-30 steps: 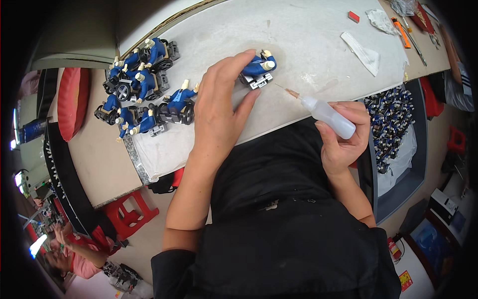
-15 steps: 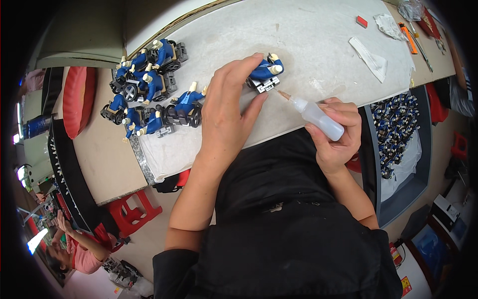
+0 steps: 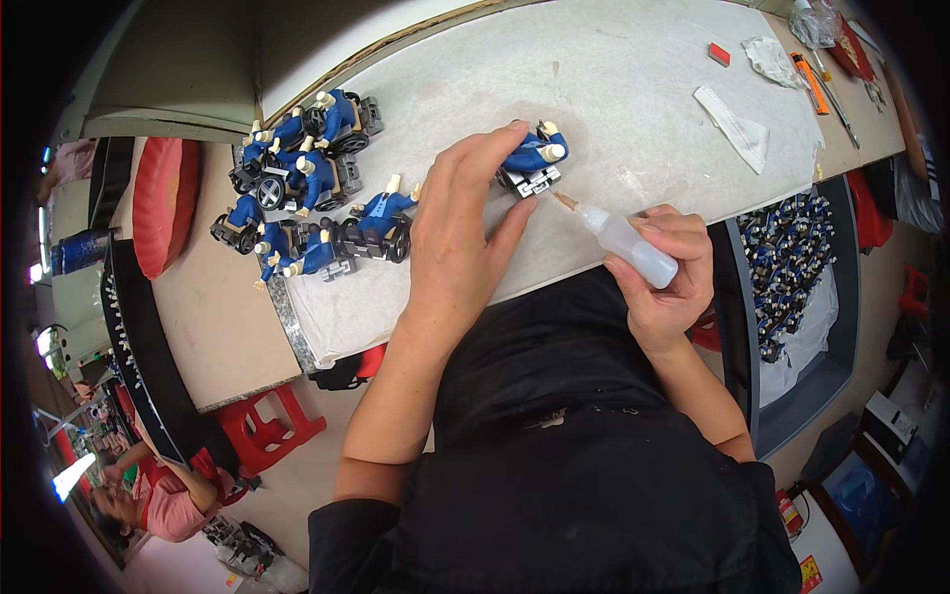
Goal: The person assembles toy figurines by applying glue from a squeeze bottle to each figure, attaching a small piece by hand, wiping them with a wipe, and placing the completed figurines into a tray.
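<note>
My left hand is closed round the side of a small figurine with a blue jacket and a pale head, seated on a grey and black wheeled base. Its thumb and fingertips press against that base, which rests on the white-covered table. My right hand grips a translucent squeeze bottle, tilted so its narrow brownish nozzle points at the base's silver-grey end. Whether the nozzle's fine tip touches the base I cannot tell. Left of my left hand stand several similar blue figurines in a cluster.
A grey bin full of similar figurines stands at the right. Along the far right lie a red block, a white strip and an orange cutter. A red tray and a co-worker are at the left.
The whole view has shifted slightly. Both hands keep their holds; the bottle has moved a little toward me, and its nozzle has drawn back slightly from the figurine's base.
</note>
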Action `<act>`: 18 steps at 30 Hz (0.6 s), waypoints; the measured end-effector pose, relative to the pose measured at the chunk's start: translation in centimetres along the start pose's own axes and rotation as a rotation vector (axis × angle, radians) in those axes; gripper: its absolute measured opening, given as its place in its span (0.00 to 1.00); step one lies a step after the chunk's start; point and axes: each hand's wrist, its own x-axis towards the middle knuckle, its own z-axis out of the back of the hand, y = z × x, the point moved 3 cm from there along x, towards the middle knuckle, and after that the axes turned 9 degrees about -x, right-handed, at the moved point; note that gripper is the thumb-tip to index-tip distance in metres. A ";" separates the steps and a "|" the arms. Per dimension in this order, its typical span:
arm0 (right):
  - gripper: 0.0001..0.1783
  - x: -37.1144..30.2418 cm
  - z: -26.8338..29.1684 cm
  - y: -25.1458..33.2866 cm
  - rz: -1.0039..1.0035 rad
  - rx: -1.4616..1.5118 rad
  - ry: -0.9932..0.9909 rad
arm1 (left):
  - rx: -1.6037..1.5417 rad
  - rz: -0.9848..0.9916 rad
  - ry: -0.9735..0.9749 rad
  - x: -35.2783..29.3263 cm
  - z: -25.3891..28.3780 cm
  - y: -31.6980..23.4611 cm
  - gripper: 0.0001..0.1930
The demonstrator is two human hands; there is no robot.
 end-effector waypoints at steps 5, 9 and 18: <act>0.23 0.0 0.0 -0.1 -0.002 0.002 0.004 | 0.012 0.003 -0.002 0.0 0.1 0.1 0.31; 0.23 0.0 0.0 -0.1 0.007 -0.012 0.002 | 0.014 -0.001 -0.001 0.0 0.0 0.1 0.31; 0.23 0.0 0.0 -0.1 0.012 -0.029 0.005 | -0.037 -0.007 -0.061 0.1 -0.1 -0.1 0.30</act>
